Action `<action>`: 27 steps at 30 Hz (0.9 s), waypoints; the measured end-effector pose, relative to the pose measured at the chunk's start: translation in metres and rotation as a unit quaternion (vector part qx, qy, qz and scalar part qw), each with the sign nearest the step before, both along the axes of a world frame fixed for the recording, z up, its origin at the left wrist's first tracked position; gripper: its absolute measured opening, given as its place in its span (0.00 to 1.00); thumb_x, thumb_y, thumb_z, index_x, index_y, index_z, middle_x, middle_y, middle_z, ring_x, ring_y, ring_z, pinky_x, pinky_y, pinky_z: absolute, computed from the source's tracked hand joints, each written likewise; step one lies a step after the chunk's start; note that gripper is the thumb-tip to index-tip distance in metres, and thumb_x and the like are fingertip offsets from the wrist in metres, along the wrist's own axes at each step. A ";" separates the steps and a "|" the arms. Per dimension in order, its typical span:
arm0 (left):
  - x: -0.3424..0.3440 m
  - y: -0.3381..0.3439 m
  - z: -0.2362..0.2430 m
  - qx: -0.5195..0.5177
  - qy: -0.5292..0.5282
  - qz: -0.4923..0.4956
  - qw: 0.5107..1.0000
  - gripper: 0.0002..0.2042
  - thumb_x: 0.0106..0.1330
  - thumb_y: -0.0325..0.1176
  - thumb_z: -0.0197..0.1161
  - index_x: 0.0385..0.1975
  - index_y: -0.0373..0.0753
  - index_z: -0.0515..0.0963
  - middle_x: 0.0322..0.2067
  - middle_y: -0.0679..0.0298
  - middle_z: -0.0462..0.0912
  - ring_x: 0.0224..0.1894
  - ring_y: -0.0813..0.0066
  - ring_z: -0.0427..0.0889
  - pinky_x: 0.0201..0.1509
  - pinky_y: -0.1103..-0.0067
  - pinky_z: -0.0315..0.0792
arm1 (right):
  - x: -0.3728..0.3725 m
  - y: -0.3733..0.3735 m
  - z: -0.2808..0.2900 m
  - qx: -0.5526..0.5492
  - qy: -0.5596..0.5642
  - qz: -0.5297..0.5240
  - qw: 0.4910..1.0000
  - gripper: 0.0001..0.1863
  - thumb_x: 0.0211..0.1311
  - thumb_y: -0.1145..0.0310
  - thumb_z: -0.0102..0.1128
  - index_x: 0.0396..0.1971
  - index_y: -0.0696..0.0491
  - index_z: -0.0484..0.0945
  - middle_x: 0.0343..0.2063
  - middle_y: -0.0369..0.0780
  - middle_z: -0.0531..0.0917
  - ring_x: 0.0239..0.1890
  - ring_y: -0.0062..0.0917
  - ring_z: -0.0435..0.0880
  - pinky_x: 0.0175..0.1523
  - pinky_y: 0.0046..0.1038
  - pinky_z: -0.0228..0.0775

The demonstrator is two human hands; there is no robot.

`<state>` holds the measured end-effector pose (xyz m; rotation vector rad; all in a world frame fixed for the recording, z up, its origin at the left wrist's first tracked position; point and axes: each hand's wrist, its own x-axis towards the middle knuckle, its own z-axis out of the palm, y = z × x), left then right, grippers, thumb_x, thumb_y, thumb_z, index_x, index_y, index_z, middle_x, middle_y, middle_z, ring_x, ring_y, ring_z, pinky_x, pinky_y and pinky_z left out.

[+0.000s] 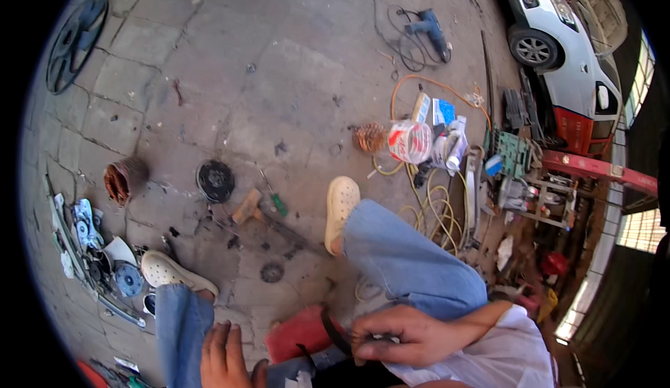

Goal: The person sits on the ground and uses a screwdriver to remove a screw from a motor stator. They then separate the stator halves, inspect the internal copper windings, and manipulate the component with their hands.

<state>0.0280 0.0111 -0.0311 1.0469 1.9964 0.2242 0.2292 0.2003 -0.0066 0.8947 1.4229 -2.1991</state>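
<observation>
A hammer [248, 207] lies on the gray floor [307, 123]. Just left of it is a round black disc [216, 181]. Farther left of the hammer is a copper coil [124, 180]. Right beside the hammer is a green-handled screwdriver [279, 204]. Up and right of it is a clear jar [412, 142]. Below the hammer, the left hand [227, 360] has its thumb apart, a red thing [296, 336] is in the middle, and the right hand [394, 336] has curled, dirty fingers; I can't tell if it holds anything.
</observation>
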 end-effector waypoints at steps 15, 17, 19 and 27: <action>0.057 -0.054 0.036 0.242 0.115 -0.202 0.942 0.34 0.49 0.34 0.71 0.57 0.32 0.67 0.55 0.51 0.71 0.61 0.52 0.68 0.62 0.67 0.67 | 0.034 -0.054 0.014 0.268 0.182 0.150 0.934 0.17 0.62 0.59 0.62 0.32 0.61 0.76 0.26 0.42 0.79 0.31 0.23 0.76 0.39 0.28 0.69; 0.063 -0.038 0.039 0.259 0.107 -0.228 0.932 0.28 0.53 0.30 0.68 0.56 0.33 0.69 0.55 0.51 0.72 0.59 0.51 0.69 0.62 0.68 0.67 | 0.051 -0.048 -0.010 0.353 0.218 0.137 0.899 0.18 0.60 0.59 0.63 0.31 0.62 0.77 0.26 0.46 0.80 0.31 0.28 0.79 0.38 0.31 0.70; 0.046 -0.035 0.056 0.345 0.129 -0.134 0.920 0.25 0.55 0.26 0.65 0.55 0.34 0.71 0.55 0.52 0.72 0.59 0.53 0.71 0.61 0.70 0.68 | 0.035 -0.043 -0.048 0.406 0.253 0.135 0.868 0.18 0.58 0.58 0.64 0.30 0.62 0.78 0.26 0.48 0.80 0.31 0.32 0.81 0.37 0.34 0.71; 0.067 -0.091 0.274 0.745 0.143 0.039 0.651 0.18 0.60 0.24 0.60 0.53 0.35 0.74 0.53 0.55 0.74 0.55 0.61 0.74 0.56 0.73 0.69 | -0.001 -0.036 -0.060 0.500 0.198 0.112 0.836 0.20 0.53 0.56 0.66 0.29 0.62 0.80 0.26 0.47 0.83 0.29 0.34 0.80 0.37 0.36 0.71</action>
